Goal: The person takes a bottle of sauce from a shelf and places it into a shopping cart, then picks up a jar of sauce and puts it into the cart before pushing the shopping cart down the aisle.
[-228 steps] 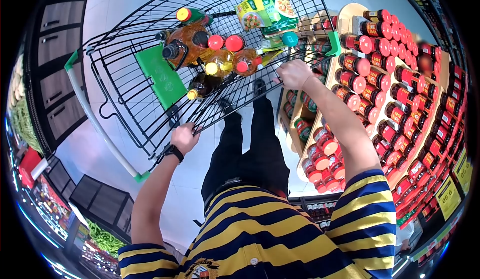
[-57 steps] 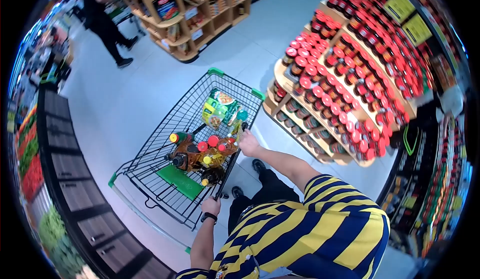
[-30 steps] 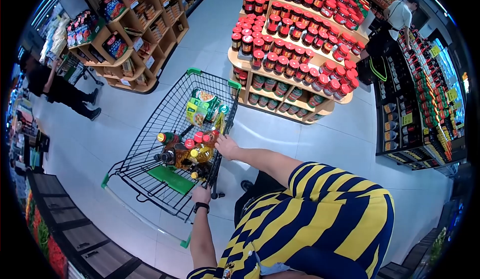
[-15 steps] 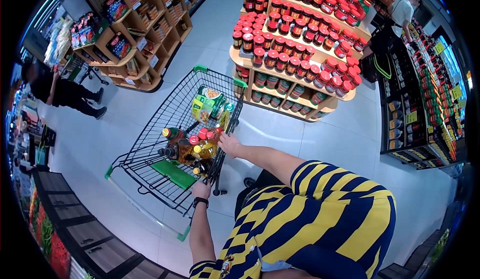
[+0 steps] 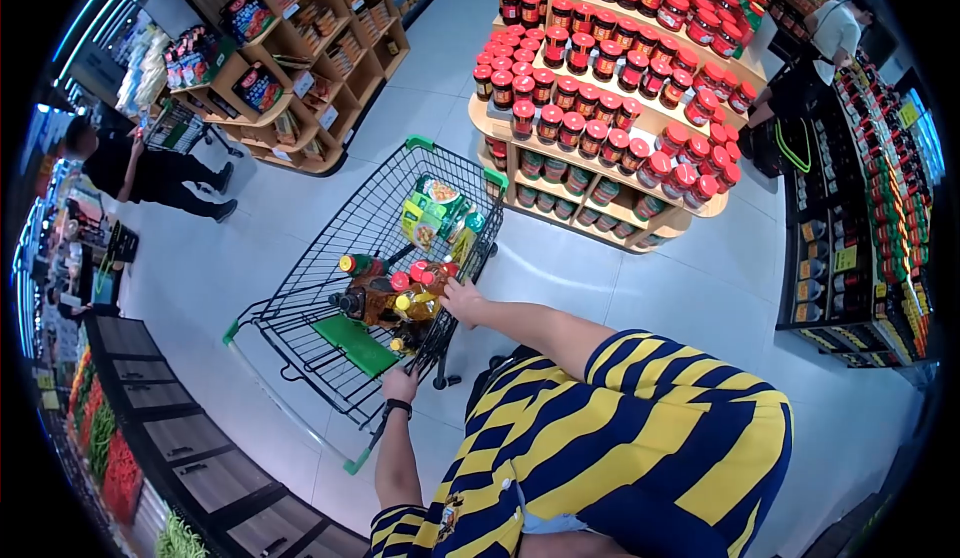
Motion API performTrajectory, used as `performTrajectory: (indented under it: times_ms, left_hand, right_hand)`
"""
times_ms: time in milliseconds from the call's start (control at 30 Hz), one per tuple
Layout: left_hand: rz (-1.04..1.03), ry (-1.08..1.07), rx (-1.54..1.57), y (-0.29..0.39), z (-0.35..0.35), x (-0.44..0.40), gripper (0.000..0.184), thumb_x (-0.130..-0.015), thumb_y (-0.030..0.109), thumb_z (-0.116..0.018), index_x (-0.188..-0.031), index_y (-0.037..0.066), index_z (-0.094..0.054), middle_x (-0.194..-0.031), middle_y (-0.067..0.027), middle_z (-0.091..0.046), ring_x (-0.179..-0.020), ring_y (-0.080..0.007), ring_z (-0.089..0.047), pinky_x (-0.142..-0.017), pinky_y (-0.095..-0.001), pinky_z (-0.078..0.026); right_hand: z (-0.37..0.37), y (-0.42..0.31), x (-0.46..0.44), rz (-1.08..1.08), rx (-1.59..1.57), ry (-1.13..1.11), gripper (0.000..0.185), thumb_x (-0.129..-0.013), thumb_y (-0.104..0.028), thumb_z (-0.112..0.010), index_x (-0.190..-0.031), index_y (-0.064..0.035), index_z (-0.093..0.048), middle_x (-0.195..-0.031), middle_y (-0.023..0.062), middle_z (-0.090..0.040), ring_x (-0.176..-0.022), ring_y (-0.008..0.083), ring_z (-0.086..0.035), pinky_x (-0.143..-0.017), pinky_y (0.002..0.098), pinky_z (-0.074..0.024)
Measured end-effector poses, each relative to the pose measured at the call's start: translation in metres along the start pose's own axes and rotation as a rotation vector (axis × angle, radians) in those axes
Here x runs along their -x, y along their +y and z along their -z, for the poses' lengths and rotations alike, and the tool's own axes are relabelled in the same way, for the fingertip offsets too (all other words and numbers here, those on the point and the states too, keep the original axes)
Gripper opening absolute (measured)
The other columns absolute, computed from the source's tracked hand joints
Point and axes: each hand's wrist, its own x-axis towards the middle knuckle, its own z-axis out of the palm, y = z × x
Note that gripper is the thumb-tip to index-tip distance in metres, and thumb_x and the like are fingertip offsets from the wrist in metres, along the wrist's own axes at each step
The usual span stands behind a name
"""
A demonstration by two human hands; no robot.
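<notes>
A black wire shopping cart (image 5: 300, 258) with green corner pieces stands in front of me. My left hand (image 5: 400, 386), with a dark band on the wrist, is closed on the cart's near side. Farther along that rim my right hand (image 5: 462, 301) is closed too, its fingers partly hidden by the wires. Inside lie a yellow-capped oil bottle (image 5: 418, 304), red-capped bottles, a dark bottle (image 5: 350, 303) and a green-and-white package (image 5: 425, 220). A green flap (image 5: 354, 346) is at the cart's handle end.
A tiered display of red-lidded jars (image 5: 590, 138) stands ahead. Wooden shelves (image 5: 300, 68) with packets are at upper left. A person in dark clothes (image 5: 150, 173) stands left; another (image 5: 835, 33) is by the bottle shelves (image 5: 850, 238) at right. Dark cabinets (image 5: 190, 448) line the lower left.
The whole scene has shifted slightly right and down in view. Both hands keep their places on the cart. The person at left has raised the head a little.
</notes>
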Motion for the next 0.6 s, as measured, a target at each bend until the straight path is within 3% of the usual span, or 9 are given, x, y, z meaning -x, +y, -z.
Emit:
performTrajectory:
  times_ms: [167, 400, 600]
  left_hand:
    - [-0.002, -0.065, 0.051, -0.005, -0.009, 0.016, 0.046, -0.088, 0.049, -0.060, -0.092, 0.004, -0.071, -0.088, -0.0202, -0.070, -0.085, -0.0373, -0.067, -0.079, -0.0454, -0.053]
    - [0.069, -0.051, 0.175, 0.009, -0.024, 0.056, 0.052, -0.084, 0.053, -0.062, -0.097, 0.003, -0.069, -0.090, -0.0191, -0.070, -0.087, -0.0369, -0.067, -0.079, -0.0452, -0.053]
    - [0.109, -0.055, 0.117, 0.047, -0.032, 0.092, 0.054, -0.080, 0.055, -0.065, -0.096, 0.004, -0.068, -0.090, -0.0199, -0.070, -0.087, -0.0356, -0.067, -0.077, -0.0448, -0.053]
  right_hand:
    - [-0.005, 0.000, 0.015, 0.072, 0.001, -0.007, 0.083, -0.073, -0.023, -0.072, -0.146, -0.0076, -0.035, -0.144, 0.0173, -0.038, -0.141, 0.0323, -0.027, -0.109, 0.0561, -0.0274]
    - [-0.013, -0.004, 0.049, 0.125, 0.047, -0.032, 0.083, -0.073, -0.025, -0.072, -0.146, -0.0096, -0.035, -0.146, 0.0161, -0.038, -0.142, 0.0306, -0.027, -0.112, 0.0577, -0.0230]
    - [-0.052, 0.004, 0.069, 0.126, 0.048, 0.131, 0.080, -0.073, -0.030, -0.075, -0.144, -0.0125, -0.042, -0.144, 0.0159, -0.042, -0.141, 0.0307, -0.030, -0.113, 0.0580, -0.0207]
